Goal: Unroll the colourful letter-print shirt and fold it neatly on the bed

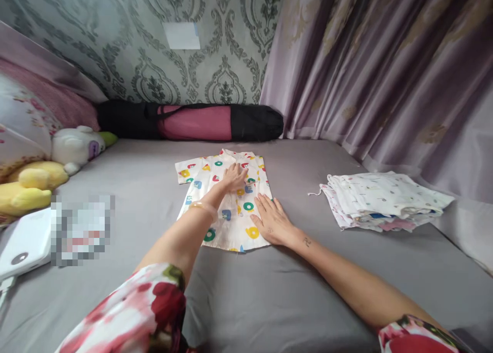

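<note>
The printed shirt lies on your grey sheet, folded clothes to its right, long bag behind. Your left hand rests on its upper front, right hand along its edge, both palm-down, loosely spread.

The shirt lies before the bag, left of the clothes.

Soft, diffuse light, moderately bright.
Haze veils the wallpaper at upper left; the curtain pales toward lower right; shadow dulls the sheet at bottom centre; edges stretch; a left-hand patch is pixelated.
</note>
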`<act>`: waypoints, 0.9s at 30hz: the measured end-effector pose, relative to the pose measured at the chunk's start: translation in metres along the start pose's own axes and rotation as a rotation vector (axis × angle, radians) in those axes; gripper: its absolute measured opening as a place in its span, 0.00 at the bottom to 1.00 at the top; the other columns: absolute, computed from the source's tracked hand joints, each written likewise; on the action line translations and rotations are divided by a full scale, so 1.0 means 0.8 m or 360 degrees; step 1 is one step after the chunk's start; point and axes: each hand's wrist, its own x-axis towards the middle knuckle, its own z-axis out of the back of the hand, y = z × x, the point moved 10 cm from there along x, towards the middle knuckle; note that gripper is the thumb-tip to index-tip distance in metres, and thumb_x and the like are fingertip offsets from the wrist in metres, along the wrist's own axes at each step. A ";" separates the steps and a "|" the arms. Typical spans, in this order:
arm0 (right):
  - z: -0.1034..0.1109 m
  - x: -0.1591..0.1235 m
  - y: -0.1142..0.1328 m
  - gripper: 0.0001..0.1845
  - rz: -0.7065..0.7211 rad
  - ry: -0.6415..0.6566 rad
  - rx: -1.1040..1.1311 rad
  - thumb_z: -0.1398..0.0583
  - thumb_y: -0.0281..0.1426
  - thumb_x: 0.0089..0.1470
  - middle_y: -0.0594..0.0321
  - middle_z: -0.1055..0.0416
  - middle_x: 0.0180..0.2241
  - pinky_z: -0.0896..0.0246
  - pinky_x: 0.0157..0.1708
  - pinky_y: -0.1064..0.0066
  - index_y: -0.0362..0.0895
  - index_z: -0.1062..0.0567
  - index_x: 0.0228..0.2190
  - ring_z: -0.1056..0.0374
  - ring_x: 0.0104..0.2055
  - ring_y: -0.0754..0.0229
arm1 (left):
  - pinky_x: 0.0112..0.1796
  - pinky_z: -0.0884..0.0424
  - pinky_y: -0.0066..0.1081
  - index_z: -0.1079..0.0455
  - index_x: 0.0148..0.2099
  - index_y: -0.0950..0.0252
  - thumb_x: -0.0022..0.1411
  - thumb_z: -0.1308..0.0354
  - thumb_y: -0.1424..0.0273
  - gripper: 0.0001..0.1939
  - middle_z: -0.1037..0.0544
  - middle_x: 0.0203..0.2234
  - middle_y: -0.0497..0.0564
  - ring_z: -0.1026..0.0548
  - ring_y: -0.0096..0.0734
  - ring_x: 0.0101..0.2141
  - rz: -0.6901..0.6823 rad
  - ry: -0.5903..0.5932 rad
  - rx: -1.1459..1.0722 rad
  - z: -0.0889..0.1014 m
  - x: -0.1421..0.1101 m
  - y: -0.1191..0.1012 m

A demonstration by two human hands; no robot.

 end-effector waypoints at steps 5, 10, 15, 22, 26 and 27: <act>0.039 0.054 0.006 0.22 -0.0007 -0.0083 -0.0031 0.55 0.36 0.68 0.49 0.28 0.49 0.60 0.64 0.55 0.42 0.24 0.45 0.35 0.55 0.49 | 0.55 0.36 0.39 0.38 0.58 0.64 0.66 0.51 0.63 0.20 0.33 0.57 0.62 0.33 0.43 0.57 0.0039 0.0123 0.0022 0.023 -0.055 0.036; 0.036 0.164 0.042 0.22 0.0140 -0.0157 0.0064 0.55 0.33 0.68 0.50 0.37 0.59 0.65 0.66 0.57 0.39 0.32 0.57 0.45 0.63 0.53 | 0.54 0.37 0.42 0.35 0.54 0.63 0.64 0.49 0.66 0.17 0.33 0.56 0.61 0.35 0.47 0.58 0.0149 0.0134 0.0128 0.042 -0.147 0.088; 0.003 0.271 0.059 0.29 0.0058 -0.0032 0.0110 0.57 0.37 0.69 0.51 0.54 0.67 0.72 0.67 0.55 0.36 0.44 0.65 0.62 0.69 0.54 | 0.52 0.35 0.35 0.33 0.50 0.63 0.64 0.49 0.65 0.14 0.27 0.47 0.58 0.29 0.41 0.51 0.0496 -0.0078 -0.0056 0.068 -0.213 0.140; -0.018 0.339 0.042 0.33 -0.0087 -0.0039 0.0122 0.61 0.41 0.69 0.48 0.58 0.68 0.72 0.67 0.54 0.33 0.48 0.66 0.64 0.70 0.53 | 0.41 0.31 0.32 0.34 0.42 0.60 0.65 0.51 0.65 0.07 0.26 0.35 0.53 0.26 0.37 0.40 0.0814 -0.0315 -0.0215 0.071 -0.242 0.169; -0.027 0.345 0.037 0.34 -0.0084 -0.0076 0.0109 0.62 0.42 0.69 0.49 0.59 0.68 0.71 0.66 0.54 0.33 0.49 0.66 0.65 0.70 0.53 | 0.36 0.33 0.31 0.35 0.42 0.59 0.66 0.52 0.64 0.07 0.23 0.34 0.51 0.25 0.37 0.38 0.0900 -0.0239 -0.0298 0.062 -0.252 0.168; -0.028 0.345 0.037 0.34 -0.0085 -0.0076 0.0103 0.62 0.42 0.69 0.49 0.59 0.68 0.71 0.66 0.54 0.33 0.50 0.66 0.65 0.70 0.53 | 0.35 0.34 0.31 0.35 0.42 0.59 0.66 0.52 0.64 0.07 0.23 0.34 0.51 0.25 0.37 0.37 0.0937 -0.0219 -0.0320 0.061 -0.255 0.169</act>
